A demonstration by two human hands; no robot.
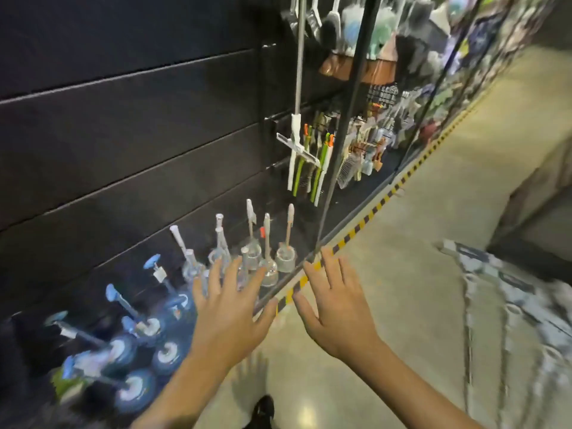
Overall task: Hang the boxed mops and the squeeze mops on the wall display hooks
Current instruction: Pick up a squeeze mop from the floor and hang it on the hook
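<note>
1. Dark slatted wall panels (130, 125) fill the left and centre of your view; a pale shop floor (418, 243) runs off to the right, w/ a yellow-black striped strip (376, 209) along the foot of the display.
2. Your left hand (230, 308) is held out palm down, fingers straight and spread wide, holding nothing. It sits over the low shelf, in front of the clear brush holders (257, 258).
3. Your right hand (332, 300) is the same: flat, fingers splayed, empty. It's above the striped strip, near the left hand but not touching it.
4. One squeeze mop (297, 119) hangs on the wall, upper centre: thin pale pole running up out of frame, white head at the bottom, tilted.
5. A dark pole (349, 119) slants across just right of it; can't tell what it belongs to.
6. Blue round-based brushes (136, 339) crowd the shelf lower left, blurred.
7. Further along the wall: green and white hanging brushes (312, 168), dusters (365, 26) up top; detail too smeared to read.
8. Far right, a blurred grey-white patterned mass (510, 320); can't tell what it is. No boxed mops I can make out.
</note>
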